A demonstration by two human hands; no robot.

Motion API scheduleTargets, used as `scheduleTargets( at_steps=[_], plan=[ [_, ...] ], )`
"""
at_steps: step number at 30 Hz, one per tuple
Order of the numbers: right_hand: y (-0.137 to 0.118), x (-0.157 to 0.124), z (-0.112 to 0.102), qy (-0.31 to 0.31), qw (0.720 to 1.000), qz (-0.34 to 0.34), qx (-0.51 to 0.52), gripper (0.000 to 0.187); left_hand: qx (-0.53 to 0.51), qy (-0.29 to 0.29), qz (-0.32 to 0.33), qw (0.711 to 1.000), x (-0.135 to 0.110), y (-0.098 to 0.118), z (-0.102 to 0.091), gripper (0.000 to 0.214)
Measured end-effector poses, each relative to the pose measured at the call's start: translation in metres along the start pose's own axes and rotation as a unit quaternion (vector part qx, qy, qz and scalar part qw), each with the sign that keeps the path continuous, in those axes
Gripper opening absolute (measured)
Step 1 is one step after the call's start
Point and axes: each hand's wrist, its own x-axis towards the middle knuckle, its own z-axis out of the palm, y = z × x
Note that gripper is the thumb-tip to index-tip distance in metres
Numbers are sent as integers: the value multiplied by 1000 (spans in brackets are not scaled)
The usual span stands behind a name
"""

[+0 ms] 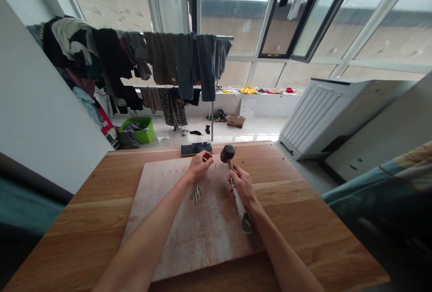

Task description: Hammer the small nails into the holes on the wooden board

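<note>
My right hand is wrapped around the handle of a mallet. Its dark, rounded head points away from me, above the right part of a pale wooden board. My left hand is over the board's far part, its fingers curled together. A small light streak shows between them, too small to name. Just right of those fingers, a thin nail seems to stand in the board. Several loose silver nails lie in a small pile on the board, near my left forearm. A row of small dark holes marks the board's far left.
The board rests on a wooden table. A dark phone lies by the board's far edge. Beyond the table are a drying rack hung with clothes, a green basin and a white cabinet-like unit at right.
</note>
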Motion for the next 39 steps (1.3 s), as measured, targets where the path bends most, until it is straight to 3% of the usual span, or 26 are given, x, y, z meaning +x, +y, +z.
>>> scheduleTargets(
  at_steps=[5, 8, 12, 18, 23, 28, 32, 39],
  plan=[
    [4, 4, 0, -5, 998, 25, -54, 49, 114, -136, 53, 983, -22, 8, -43, 9],
    [4, 3, 0, -5, 998, 20, -65, 48, 164, -197, 91, 962, -44, 17, -57, 12],
    [3, 2, 1, -4, 997, 20, -72, 48, 206, -236, 109, 943, -60, 25, -56, 11],
    [3, 2, 0, -8, 998, 24, -61, 46, 203, -239, 107, 943, -60, 22, -49, 11],
    [3, 3, 0, -10, 998, 19, -65, 47, 138, -181, 93, 969, -52, 11, -51, 12],
    [0, 2, 0, -14, 997, 19, -68, 47, 22, -27, 50, 998, -31, -6, -38, 19],
    [0, 1, 0, -12, 998, 16, -65, 48, -51, 84, 11, 995, -23, -15, -14, 20],
    [5, 3, 0, -14, 998, 15, -55, 52, -110, 111, 12, 988, -28, -22, 3, 7]
  ],
)
